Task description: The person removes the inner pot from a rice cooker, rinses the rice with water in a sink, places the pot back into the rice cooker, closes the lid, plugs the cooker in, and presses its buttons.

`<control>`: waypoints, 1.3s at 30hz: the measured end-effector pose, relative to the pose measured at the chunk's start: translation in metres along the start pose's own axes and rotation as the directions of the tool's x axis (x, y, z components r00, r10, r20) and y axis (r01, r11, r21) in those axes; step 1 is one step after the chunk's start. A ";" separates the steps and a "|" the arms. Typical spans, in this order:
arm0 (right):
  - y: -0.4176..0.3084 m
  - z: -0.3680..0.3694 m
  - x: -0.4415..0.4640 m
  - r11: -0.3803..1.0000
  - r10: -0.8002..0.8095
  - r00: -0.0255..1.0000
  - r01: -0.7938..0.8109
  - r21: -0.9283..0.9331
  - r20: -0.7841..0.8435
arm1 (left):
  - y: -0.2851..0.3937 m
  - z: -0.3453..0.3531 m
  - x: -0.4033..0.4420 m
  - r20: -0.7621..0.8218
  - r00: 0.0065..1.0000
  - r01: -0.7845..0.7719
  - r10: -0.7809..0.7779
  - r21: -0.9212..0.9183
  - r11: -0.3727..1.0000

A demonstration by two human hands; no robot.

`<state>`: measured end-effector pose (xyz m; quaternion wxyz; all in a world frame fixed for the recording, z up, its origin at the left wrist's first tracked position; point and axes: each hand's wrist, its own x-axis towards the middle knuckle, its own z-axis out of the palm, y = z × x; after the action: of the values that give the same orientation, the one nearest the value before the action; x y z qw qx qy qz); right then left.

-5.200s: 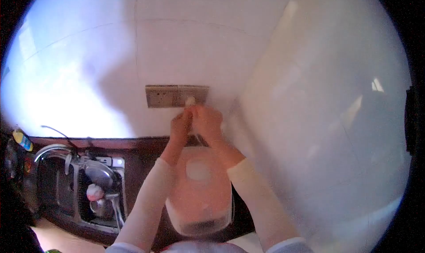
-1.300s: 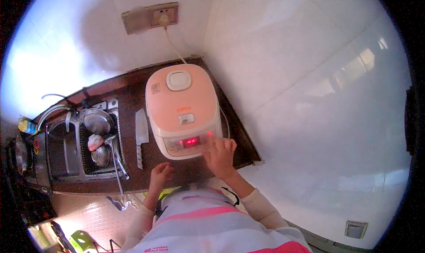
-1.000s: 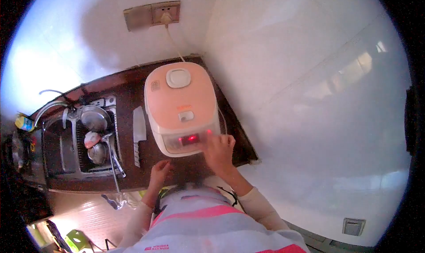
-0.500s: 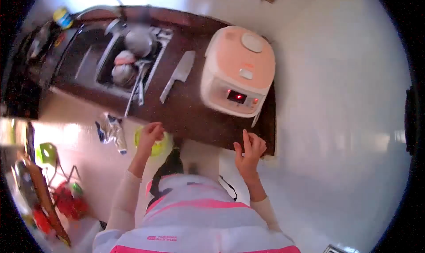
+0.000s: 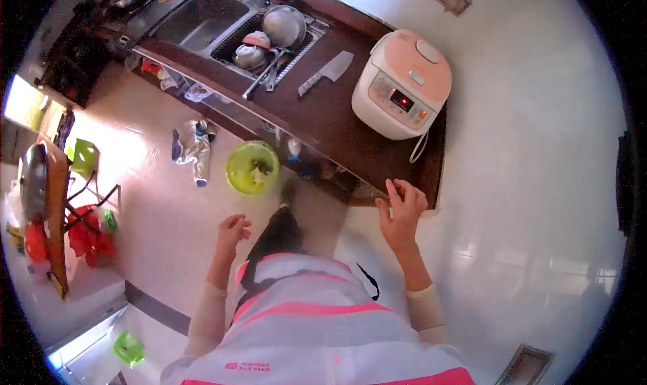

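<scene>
My left hand (image 5: 234, 231) hangs over the floor, below the light green basin (image 5: 252, 168), its fingers loosely bent and a little apart, holding nothing. Close to the front corner of the dark counter (image 5: 296, 119), my right hand (image 5: 403, 211) is open with thumb and fingers apart; whether it touches the edge I cannot tell. A pink and white rice cooker (image 5: 402, 85) with a lit red display stands beyond that hand. To the cooker's left lies a knife (image 5: 327, 74) with a broad blade, flat on the counter. Some scraps lie in the basin.
At the back left is a sink (image 5: 202, 24), beside a rack with a metal pot (image 5: 284, 26) and bowls. A crumpled cloth (image 5: 194, 149) lies on the floor. A folding table (image 5: 55, 210) stands at the left, near a green stool (image 5: 83, 157). A white wall rises at the right.
My view has shifted: the counter, cooker and knife now appear higher and farther right, and more floor shows. My left hand has moved from near the counter edge to over the floor.
</scene>
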<state>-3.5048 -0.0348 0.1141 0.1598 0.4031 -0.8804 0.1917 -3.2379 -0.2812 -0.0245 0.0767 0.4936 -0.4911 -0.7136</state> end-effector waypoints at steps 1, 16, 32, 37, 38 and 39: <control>-0.001 -0.001 -0.002 1.000 -0.001 1.000 0.001 -0.008 0.002 | -0.001 -0.001 -0.004 -0.002 1.000 0.000 0.000 -0.010 1.000; -0.049 0.034 -0.062 0.965 -0.257 0.888 0.214 0.153 0.381 | -0.025 -0.093 -0.065 -0.207 0.978 -0.019 -0.018 -0.175 0.984; -0.440 0.154 -0.056 0.622 -0.765 0.362 0.630 0.466 0.532 | -0.172 -0.344 -0.276 -0.754 0.599 -0.272 -0.270 -0.508 0.817; -0.552 0.204 -0.056 0.381 -0.919 0.343 0.651 0.657 0.193 | -0.215 -0.417 -0.301 -0.838 0.400 -0.473 -0.371 -0.536 0.700; -0.579 0.209 -0.047 0.312 -0.944 0.307 0.698 0.645 0.124 | -0.215 -0.430 -0.305 -0.849 0.360 -0.523 -0.387 -0.527 0.670; -0.608 0.219 -0.037 0.304 -0.951 0.271 0.740 0.600 0.149 | -0.217 -0.447 -0.307 -0.859 0.317 -0.572 -0.402 -0.511 0.642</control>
<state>-3.0405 -0.4785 0.0332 -0.0765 0.8758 -0.4537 0.1458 -2.6545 -0.2684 -0.0131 0.5892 0.6956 -0.0280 -0.4100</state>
